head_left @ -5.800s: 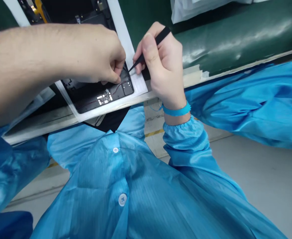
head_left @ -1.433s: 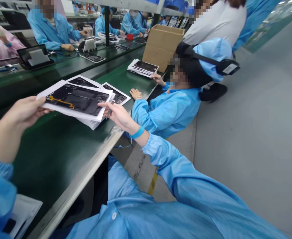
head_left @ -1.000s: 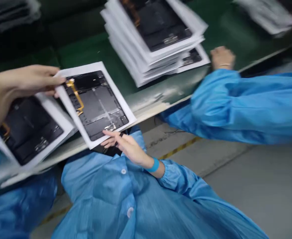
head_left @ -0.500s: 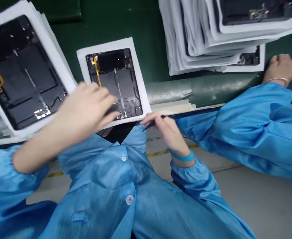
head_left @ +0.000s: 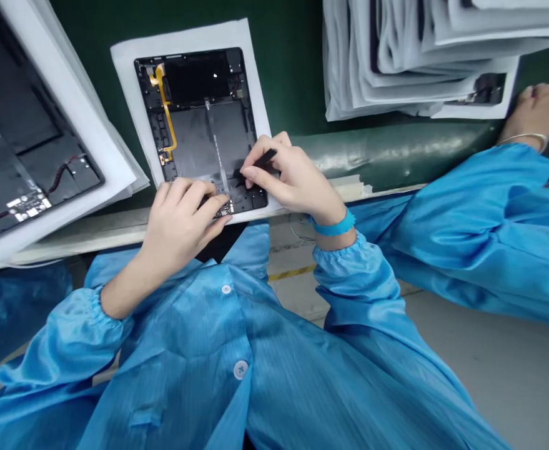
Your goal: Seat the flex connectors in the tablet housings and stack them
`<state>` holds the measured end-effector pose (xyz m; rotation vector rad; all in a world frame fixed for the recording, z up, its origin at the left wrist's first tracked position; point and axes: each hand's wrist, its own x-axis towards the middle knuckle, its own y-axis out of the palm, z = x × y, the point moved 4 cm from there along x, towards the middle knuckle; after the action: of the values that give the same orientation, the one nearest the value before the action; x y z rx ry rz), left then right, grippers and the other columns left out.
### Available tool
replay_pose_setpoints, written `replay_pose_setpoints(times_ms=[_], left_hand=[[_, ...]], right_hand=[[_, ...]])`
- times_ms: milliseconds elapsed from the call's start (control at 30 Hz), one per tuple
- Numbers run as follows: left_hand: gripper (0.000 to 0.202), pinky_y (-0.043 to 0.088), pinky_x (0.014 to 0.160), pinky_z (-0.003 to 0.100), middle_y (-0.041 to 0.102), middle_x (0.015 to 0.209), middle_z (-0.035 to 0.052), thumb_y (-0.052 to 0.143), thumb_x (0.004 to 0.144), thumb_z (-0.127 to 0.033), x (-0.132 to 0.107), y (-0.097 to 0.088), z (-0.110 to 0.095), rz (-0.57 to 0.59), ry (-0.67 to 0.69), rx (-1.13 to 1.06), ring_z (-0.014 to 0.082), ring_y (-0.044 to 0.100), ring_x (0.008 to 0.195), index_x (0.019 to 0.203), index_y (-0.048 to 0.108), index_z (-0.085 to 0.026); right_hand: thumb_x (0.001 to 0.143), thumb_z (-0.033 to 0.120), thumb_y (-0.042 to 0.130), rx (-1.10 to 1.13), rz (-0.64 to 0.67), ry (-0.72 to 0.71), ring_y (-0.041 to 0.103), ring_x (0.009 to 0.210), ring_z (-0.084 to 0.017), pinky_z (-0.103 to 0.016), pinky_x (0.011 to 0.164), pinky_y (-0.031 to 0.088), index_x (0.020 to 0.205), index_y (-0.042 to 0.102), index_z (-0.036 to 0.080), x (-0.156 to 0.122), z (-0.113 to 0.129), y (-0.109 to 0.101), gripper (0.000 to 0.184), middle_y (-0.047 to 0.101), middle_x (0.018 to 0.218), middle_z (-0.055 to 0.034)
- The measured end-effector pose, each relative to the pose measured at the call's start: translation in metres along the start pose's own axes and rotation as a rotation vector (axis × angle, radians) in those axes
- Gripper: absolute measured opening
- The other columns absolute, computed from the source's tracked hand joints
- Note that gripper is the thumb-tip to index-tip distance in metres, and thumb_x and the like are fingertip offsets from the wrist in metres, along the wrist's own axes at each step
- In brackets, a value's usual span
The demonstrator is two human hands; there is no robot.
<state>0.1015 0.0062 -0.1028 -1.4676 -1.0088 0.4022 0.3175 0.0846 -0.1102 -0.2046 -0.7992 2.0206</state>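
An open tablet housing [head_left: 190,140] lies on a white foam sheet [head_left: 122,75] at the table's front edge. Inside it are a yellow flex cable [head_left: 168,119], a thin grey strip cable and a small circuit board [head_left: 224,209] at the lower edge. My left hand [head_left: 180,209] is closed over the housing's lower left edge, fingers curled inside by the board and thumb along the rim. Pinched between the fingers of my right hand [head_left: 286,175] are black tweezers [head_left: 265,157], their tips pointing down into the housing's lower right part. My right palm partly covers that corner.
Another open tablet [head_left: 21,125] rests on stacked foam sheets [head_left: 91,137] at left. A tall stack of foam-wrapped tablets [head_left: 396,75] stands at back right. Beside it, a co-worker's hand [head_left: 534,115] rests on the green table mat [head_left: 293,75].
My right hand has come up from the table edge over the housing with the tweezers. My left hand has settled onto the housing's lower edge. The view has shifted.
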Motion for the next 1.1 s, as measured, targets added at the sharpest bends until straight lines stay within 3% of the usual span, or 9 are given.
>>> replay_pose_setpoints(times_ms=[200, 533, 867, 1100], left_hand=[[0.021, 0.05, 0.085, 0.043, 0.078, 0.119, 0.0126, 0.069, 0.115, -0.032, 0.0041, 0.0051, 0.0011, -0.004, 0.063, -0.023, 0.0329, 0.07, 0.107, 0.128, 0.078, -0.018], [0.02, 0.047, 0.087, 0.043, 0.077, 0.119, 0.0116, 0.069, 0.116, -0.033, 0.005, 0.007, 0.0052, -0.013, 0.023, -0.118, 0.0318, 0.068, 0.109, 0.128, 0.08, -0.023], [0.013, 0.047, 0.088, 0.046, 0.08, 0.118, 0.0089, 0.073, 0.114, -0.03, 0.0049, 0.0039, 0.003, -0.07, 0.12, -0.03, 0.0299, 0.071, 0.106, 0.124, 0.08, -0.027], [0.018, 0.052, 0.1, 0.052, 0.079, 0.124, 0.0079, 0.072, 0.113, -0.027, 0.0008, 0.0071, 0.0055, -0.093, 0.133, -0.069, 0.0305, 0.074, 0.111, 0.128, 0.08, -0.032]], right_hand=[[0.116, 0.073, 0.046, -0.043, 0.077, -0.039, 0.066, 0.087, -0.024, -0.052, 0.111, 0.052, 0.1, 0.068, 0.026, -0.0043, -0.0006, -0.0003, 0.055, 0.076, 0.086, -0.0011], [0.117, 0.074, 0.043, -0.045, 0.087, -0.044, 0.064, 0.085, -0.022, -0.05, 0.109, 0.053, 0.097, 0.067, 0.025, -0.0035, -0.0044, -0.0018, 0.059, 0.074, 0.084, -0.0006], [0.119, 0.073, 0.037, -0.05, 0.078, -0.033, 0.071, 0.094, -0.022, -0.053, 0.115, 0.056, 0.101, 0.066, 0.024, -0.0041, -0.0019, -0.0022, 0.06, 0.075, 0.085, 0.0006], [0.115, 0.075, 0.048, 0.0, 0.034, 0.019, 0.069, 0.093, -0.022, -0.046, 0.114, 0.056, 0.097, 0.069, 0.03, -0.0043, -0.0033, -0.0049, 0.054, 0.077, 0.081, 0.0004]])
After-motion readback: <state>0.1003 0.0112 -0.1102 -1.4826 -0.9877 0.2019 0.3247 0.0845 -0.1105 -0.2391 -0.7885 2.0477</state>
